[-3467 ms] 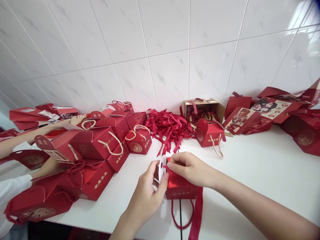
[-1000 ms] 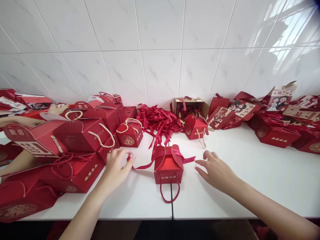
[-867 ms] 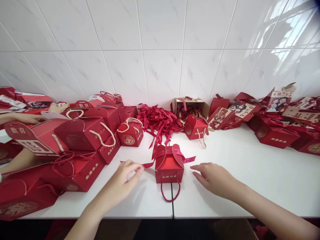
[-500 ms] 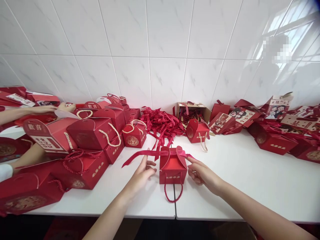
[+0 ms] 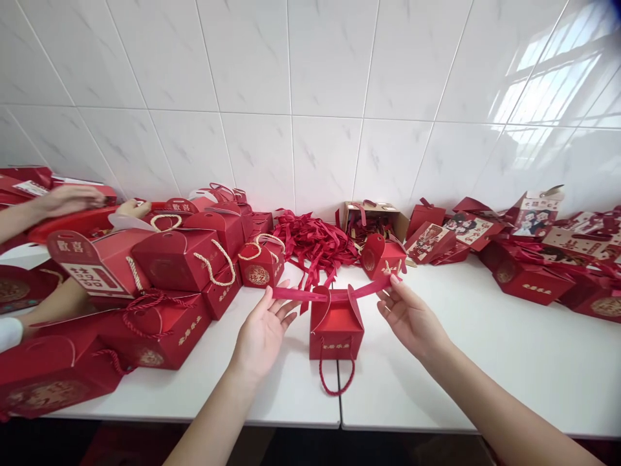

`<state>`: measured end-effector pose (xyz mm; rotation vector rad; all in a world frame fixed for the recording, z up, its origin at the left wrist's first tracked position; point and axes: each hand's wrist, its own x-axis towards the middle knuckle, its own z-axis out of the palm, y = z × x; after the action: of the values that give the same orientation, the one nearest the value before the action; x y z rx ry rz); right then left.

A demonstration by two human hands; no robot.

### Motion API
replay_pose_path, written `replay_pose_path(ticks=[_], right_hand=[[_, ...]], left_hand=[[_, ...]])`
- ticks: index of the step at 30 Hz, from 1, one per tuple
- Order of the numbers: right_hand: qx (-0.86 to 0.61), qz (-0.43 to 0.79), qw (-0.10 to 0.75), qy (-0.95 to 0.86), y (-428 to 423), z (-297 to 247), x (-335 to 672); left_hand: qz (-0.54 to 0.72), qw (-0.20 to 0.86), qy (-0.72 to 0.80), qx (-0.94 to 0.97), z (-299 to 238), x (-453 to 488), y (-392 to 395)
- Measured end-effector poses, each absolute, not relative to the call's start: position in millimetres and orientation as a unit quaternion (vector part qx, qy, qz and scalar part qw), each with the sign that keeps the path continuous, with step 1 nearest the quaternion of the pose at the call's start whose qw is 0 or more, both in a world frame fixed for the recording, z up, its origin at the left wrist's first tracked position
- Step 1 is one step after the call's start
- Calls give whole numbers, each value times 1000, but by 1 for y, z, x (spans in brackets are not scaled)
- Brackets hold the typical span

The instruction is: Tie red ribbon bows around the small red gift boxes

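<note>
A small red gift box (image 5: pixel 336 323) stands upright in front of me, with a twisted red cord handle (image 5: pixel 338 392) hanging down its front. A red ribbon (image 5: pixel 291 294) runs through the box's top flaps and sticks out on both sides. My left hand (image 5: pixel 262 330) pinches the ribbon's left end between thumb and finger. On the other side, my right hand (image 5: pixel 412 317) pinches the right end. Both hands are off the box, and the ribbon stretches nearly level between them.
A heap of loose red ribbons (image 5: pixel 315 239) lies behind the box, beside an open carton (image 5: pixel 402 220). Stacked red boxes (image 5: pixel 174 259) fill the left; more printed boxes (image 5: pixel 533 278) lie right. A co-worker's hands (image 5: pixel 72 197) reach in at far left, near a red tray (image 5: pixel 58 228).
My hands have moved outward from the box. The ribbon's trailing left end is now pinched in my left hand, and my right hand has drawn its end out to the right.
</note>
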<state>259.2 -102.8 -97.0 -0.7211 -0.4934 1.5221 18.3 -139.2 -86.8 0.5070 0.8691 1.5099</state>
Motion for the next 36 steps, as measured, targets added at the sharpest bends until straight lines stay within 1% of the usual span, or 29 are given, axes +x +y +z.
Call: replay_pose_path(ticks=[6,12,15,19,24,27,31,36], right_hand=[[-328,596,659,-322,-105,-86,266],[-336,518,661,-426,-102,-70,266],[-333,477,667,-465,-97,-59,263],[-330,446,646,-525,-90,-39,256],[-293,437,627,-575,-91,-10,245],[-307,409,615,-600,-92,3,240],[-282,407,619,-609,-89,11,235],[-250,414,625,-613,-86,14,232]], left_hand=[[686,532,376,324,-77,18,-131],[674,493,384,394,-61,19,-122],[672,455,394,431,-48,22,-117],[662,408,389,494,-25,27,-106],[617,400,349,581,3,36,-95],[600,405,324,609,15,42,-93],[569,421,299,640,27,50,-93],[579,427,269,640,36,58,-93]])
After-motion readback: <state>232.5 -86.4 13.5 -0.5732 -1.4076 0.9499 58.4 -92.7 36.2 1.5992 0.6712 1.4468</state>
